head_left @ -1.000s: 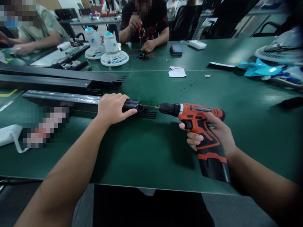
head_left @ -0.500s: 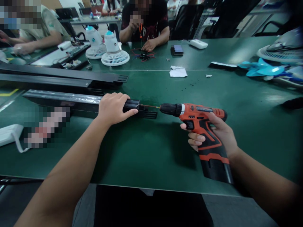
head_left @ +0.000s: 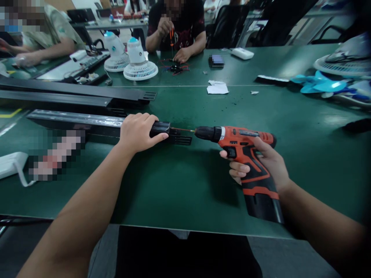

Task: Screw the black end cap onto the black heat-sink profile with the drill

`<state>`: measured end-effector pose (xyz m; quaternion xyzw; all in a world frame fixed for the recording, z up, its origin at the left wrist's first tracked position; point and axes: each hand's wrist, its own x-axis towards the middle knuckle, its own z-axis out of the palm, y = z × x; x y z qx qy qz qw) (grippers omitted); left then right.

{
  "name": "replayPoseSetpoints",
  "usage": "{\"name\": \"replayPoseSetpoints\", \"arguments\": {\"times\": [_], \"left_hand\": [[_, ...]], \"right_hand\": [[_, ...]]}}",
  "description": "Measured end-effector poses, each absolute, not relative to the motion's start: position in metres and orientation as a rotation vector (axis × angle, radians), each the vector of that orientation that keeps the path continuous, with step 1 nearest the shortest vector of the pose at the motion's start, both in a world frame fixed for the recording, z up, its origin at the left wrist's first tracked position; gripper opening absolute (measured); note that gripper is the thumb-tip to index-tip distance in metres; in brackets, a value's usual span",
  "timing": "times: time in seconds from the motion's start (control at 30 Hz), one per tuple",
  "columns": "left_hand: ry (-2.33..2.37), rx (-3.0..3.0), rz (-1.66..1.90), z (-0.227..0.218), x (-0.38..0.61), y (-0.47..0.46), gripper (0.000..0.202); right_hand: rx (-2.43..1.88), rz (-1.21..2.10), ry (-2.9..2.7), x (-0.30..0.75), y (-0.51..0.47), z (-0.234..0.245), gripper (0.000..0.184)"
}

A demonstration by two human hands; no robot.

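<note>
My left hand (head_left: 139,132) is wrapped over the right end of a long black bar (head_left: 78,119), pressing it on the green table (head_left: 176,185). A slotted black tongue shows beyond that end. In my right hand (head_left: 269,162) is a red and black cordless drill (head_left: 246,143), its chuck pointing left and my index finger at the trigger. A long thin bit (head_left: 182,129) runs from the chuck to the end of the bar. Whether its tip is inside the bar or just touching, I cannot tell.
More long black bars (head_left: 72,90) lie behind. Two white fans (head_left: 139,63) stand farther back, near a co-worker holding an orange screwdriver (head_left: 172,38). Paper scraps (head_left: 217,88) lie mid-table, blue fan blades (head_left: 321,84) at right, a white device (head_left: 13,164) at left.
The view has shifted very slightly. Both hands, the drill and the bar keep practically the same positions.
</note>
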<state>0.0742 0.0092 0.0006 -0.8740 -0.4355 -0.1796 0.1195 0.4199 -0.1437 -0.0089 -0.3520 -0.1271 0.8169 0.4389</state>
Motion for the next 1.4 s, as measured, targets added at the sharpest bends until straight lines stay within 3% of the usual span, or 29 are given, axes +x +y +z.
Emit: {"name": "replayPoseSetpoints", "arguments": {"times": [1.4], "left_hand": [[-1.298, -2.565, -0.493, 0.0016, 0.0743, 0.008, 0.077]], "right_hand": [[-0.893, 2.068, -0.356, 0.4239, -0.1437, -0.0084, 0.067]]}}
